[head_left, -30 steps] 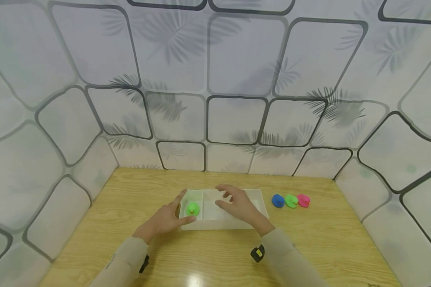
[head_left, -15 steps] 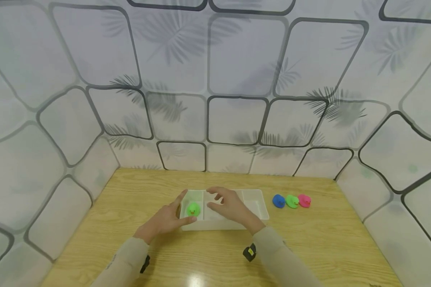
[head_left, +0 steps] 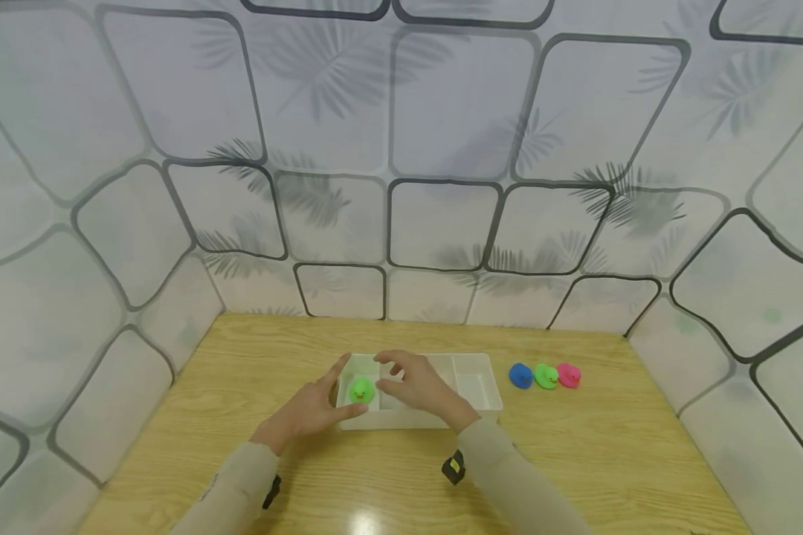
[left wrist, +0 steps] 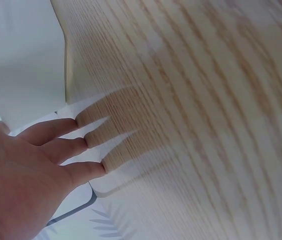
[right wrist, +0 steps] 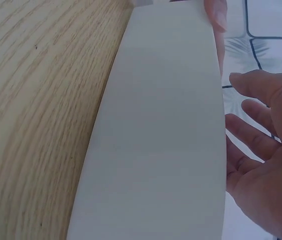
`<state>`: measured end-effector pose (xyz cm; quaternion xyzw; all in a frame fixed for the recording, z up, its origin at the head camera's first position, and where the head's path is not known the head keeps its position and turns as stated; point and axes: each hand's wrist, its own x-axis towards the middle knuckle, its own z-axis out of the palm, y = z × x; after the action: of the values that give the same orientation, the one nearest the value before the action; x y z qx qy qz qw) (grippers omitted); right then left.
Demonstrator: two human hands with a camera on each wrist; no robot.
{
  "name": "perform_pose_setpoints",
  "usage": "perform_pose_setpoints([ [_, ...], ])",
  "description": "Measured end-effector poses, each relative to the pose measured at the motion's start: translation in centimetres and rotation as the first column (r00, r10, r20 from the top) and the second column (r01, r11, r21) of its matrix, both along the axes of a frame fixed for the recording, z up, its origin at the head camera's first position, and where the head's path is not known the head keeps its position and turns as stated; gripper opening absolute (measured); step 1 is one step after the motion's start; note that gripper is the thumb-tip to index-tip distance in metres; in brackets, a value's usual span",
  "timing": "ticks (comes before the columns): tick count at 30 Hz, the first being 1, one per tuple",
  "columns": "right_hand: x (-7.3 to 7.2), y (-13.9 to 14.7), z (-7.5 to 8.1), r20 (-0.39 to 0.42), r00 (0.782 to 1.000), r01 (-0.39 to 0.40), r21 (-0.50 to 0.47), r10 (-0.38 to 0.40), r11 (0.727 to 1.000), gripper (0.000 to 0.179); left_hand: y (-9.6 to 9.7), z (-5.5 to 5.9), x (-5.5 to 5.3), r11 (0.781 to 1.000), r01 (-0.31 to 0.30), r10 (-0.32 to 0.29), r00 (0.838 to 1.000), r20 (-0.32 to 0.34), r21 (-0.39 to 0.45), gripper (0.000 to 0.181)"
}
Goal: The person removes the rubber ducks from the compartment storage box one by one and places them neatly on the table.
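A white divided box stands on the table, with a green rubber duck in its left compartment. At the box's left end is my left hand, thumb across the front rim and index finger at the back corner. The left wrist view shows its other fingers spread and straight beside the box. My right hand hovers over the middle compartment, thumb and fingers apart with nothing between them. In the right wrist view, the box's front wall lies beside that loosely bent hand.
Right of the box, a blue duck, a second green duck and a pink duck sit in a row on the wooden table. Patterned white walls enclose the table at the back and sides.
My right hand has moved left over the box, from the right part of the middle compartment toward the green duck. My left hand and the ducks have stayed where they were.
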<state>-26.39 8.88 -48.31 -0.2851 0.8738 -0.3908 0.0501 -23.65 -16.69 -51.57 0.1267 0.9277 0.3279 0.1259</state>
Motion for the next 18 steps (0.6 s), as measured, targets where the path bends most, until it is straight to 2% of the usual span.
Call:
perform_pose_setpoints([
  [18,-0.9,-2.1,-1.1,0.097,0.995,0.016,0.07,-0.023,0.997,0.047,0.0,0.2,0.1,1.0,0.021,-0.021,1.0,0.008,0.005,0.111],
])
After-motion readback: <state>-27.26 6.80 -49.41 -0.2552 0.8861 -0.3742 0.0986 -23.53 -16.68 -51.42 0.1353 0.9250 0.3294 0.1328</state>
